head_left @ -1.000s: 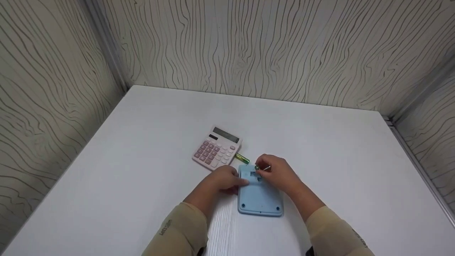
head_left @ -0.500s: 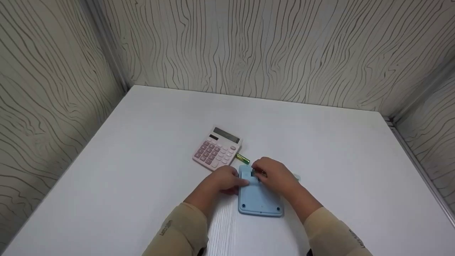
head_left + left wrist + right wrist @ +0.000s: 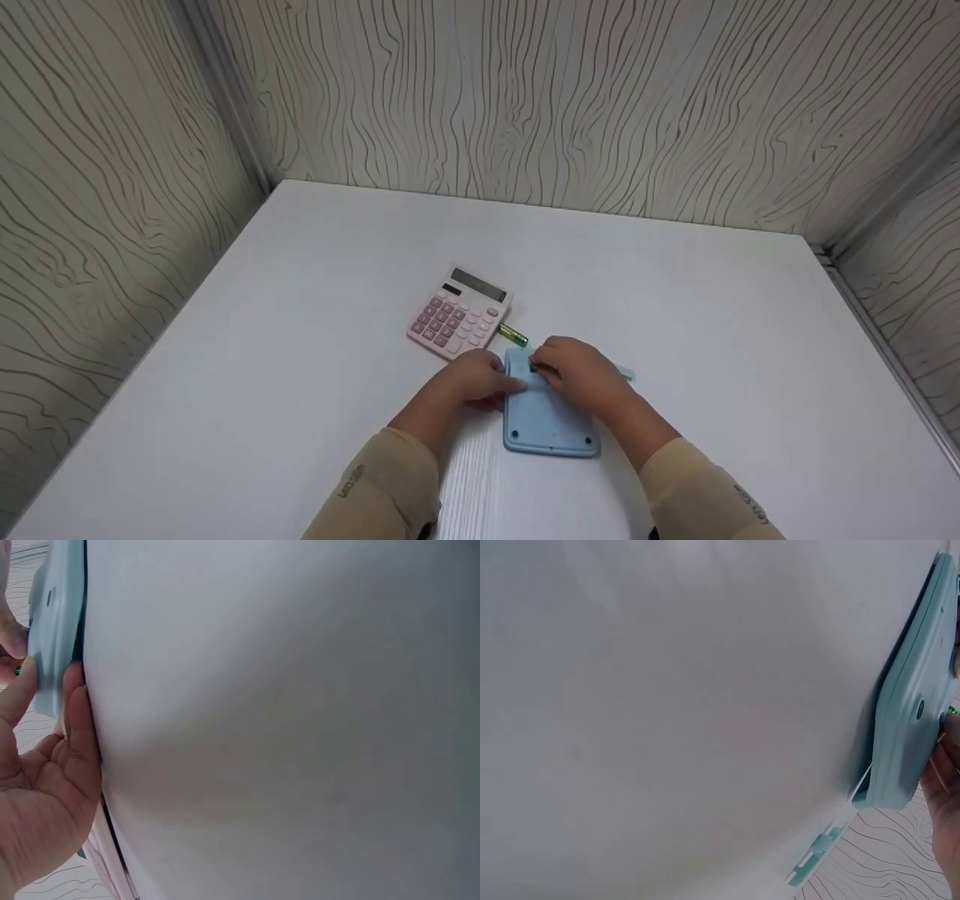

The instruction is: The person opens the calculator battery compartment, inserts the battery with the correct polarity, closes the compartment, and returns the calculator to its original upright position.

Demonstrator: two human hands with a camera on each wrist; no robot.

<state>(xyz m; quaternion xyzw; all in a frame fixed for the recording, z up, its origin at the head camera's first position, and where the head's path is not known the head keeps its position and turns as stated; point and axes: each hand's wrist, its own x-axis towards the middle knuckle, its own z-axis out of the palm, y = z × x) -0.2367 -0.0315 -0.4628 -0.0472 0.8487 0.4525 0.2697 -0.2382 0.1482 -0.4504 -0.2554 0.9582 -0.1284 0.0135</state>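
Observation:
A light blue calculator lies face down on the table, its back showing. My left hand grips its left edge, the thumb on the back and the fingers at the underside in the left wrist view. Over the battery compartment at the far end, my right hand pinches a green battery, mostly hidden by the fingers in the head view. The compartment is largely covered by that hand. Beyond the calculator lies another green battery, against a pink calculator that faces up.
The pale blue battery cover lies on the table to the right, partly behind the right hand; the right wrist view shows the cover with its slots. The white table is bounded by patterned walls at the back and sides.
The right hand has lowered the battery from above the compartment into it and shifted slightly nearer. The battery cover has come into sight behind that hand. The left hand keeps its grip.

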